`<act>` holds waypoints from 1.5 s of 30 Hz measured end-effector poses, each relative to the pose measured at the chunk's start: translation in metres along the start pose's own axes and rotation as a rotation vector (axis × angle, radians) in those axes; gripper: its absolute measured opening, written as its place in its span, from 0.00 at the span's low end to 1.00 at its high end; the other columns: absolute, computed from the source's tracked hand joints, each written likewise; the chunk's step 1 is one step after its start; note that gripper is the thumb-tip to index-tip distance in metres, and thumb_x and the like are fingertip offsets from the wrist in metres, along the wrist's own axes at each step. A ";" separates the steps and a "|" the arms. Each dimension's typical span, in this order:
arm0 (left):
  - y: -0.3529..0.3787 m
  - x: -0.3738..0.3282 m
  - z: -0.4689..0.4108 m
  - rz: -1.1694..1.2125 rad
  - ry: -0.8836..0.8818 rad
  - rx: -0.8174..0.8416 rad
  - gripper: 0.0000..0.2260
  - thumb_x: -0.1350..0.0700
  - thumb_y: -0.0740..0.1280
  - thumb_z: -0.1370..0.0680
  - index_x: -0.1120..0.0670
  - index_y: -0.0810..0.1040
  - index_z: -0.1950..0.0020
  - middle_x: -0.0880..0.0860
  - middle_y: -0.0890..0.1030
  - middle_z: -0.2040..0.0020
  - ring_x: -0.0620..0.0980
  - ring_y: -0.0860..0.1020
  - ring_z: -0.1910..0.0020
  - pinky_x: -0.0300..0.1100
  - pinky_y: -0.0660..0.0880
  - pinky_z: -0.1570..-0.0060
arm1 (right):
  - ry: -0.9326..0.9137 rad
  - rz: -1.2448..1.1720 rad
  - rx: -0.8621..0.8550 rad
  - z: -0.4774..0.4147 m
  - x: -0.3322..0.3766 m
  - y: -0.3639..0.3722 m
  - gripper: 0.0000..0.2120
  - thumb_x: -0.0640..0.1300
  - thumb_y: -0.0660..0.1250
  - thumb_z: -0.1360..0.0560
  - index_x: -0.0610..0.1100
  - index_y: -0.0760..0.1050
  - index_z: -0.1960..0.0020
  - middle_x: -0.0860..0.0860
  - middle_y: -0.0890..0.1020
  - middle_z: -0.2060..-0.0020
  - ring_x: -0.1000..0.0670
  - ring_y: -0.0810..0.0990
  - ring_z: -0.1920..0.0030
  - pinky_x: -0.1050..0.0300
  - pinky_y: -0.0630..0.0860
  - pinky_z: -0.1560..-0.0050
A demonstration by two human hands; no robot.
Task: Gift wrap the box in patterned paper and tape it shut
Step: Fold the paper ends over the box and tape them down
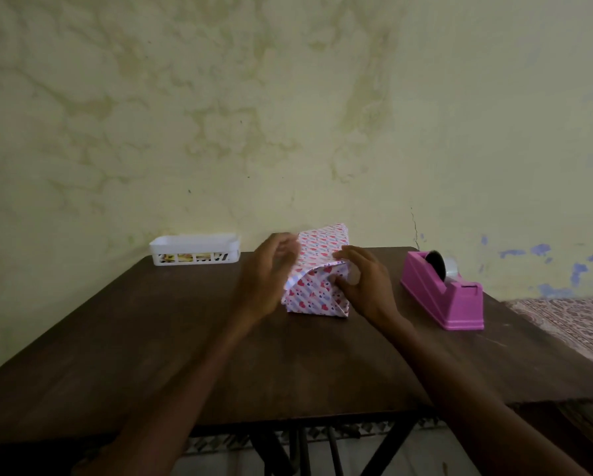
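A box wrapped in white paper with red and blue hearts (pixel 314 290) stands near the far middle of the dark wooden table (pixel 151 338). Its near end shows folded paper flaps. My left hand (pixel 266 276) is against the box's left side, blurred, fingers loosely curved. My right hand (pixel 363 280) rests on the box's right side, its fingers pressing the folded flap at the near end. A loose paper flap rises behind the box at the far end.
A pink tape dispenser (pixel 449 293) with a roll of clear tape stands right of the box. A white slotted basket (pixel 195 249) with colourful items sits at the table's far left edge against the wall. A patterned cloth (pixel 570 324) lies beyond the table's right edge.
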State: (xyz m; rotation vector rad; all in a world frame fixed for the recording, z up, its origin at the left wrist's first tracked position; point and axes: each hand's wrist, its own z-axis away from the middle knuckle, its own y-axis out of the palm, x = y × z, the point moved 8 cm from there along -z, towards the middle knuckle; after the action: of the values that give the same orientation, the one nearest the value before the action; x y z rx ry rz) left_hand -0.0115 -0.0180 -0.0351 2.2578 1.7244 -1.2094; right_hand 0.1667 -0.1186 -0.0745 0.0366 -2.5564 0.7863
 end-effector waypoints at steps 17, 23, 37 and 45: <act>0.031 0.068 0.033 -0.329 -0.424 -0.069 0.12 0.55 0.60 0.19 0.61 0.79 0.45 0.59 0.82 0.49 0.52 0.80 0.53 0.41 0.75 0.54 | -0.060 0.090 -0.011 -0.020 0.014 0.008 0.14 0.39 0.69 0.27 0.51 0.84 0.45 0.50 0.86 0.51 0.50 0.85 0.53 0.52 0.81 0.51; 0.023 0.079 0.038 -0.281 -0.376 -0.039 0.18 0.60 0.63 0.20 0.56 0.71 0.30 0.55 0.77 0.36 0.53 0.76 0.38 0.47 0.75 0.40 | -0.045 0.069 -0.058 -0.017 0.010 0.010 0.13 0.38 0.71 0.27 0.49 0.84 0.45 0.49 0.86 0.50 0.47 0.85 0.51 0.48 0.81 0.50; -0.033 0.038 0.046 -0.086 -0.200 -0.296 0.11 0.61 0.59 0.19 0.51 0.76 0.40 0.49 0.80 0.42 0.44 0.79 0.47 0.42 0.78 0.48 | -0.124 0.033 0.088 -0.013 0.013 0.008 0.16 0.35 0.71 0.26 0.47 0.82 0.40 0.50 0.82 0.41 0.49 0.79 0.37 0.52 0.74 0.33; 0.023 0.032 -0.037 -0.081 -0.281 0.186 0.19 0.50 0.70 0.24 0.49 0.74 0.34 0.52 0.74 0.33 0.51 0.74 0.38 0.37 0.72 0.49 | -0.085 -0.067 0.023 -0.013 0.010 -0.002 0.13 0.28 0.70 0.28 0.41 0.85 0.48 0.47 0.84 0.45 0.48 0.82 0.41 0.48 0.78 0.38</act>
State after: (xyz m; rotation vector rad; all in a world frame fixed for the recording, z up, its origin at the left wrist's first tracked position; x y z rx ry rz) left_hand 0.0298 0.0164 -0.0380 2.0003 1.6722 -1.6757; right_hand 0.1633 -0.1126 -0.0591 0.1654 -2.6105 0.8047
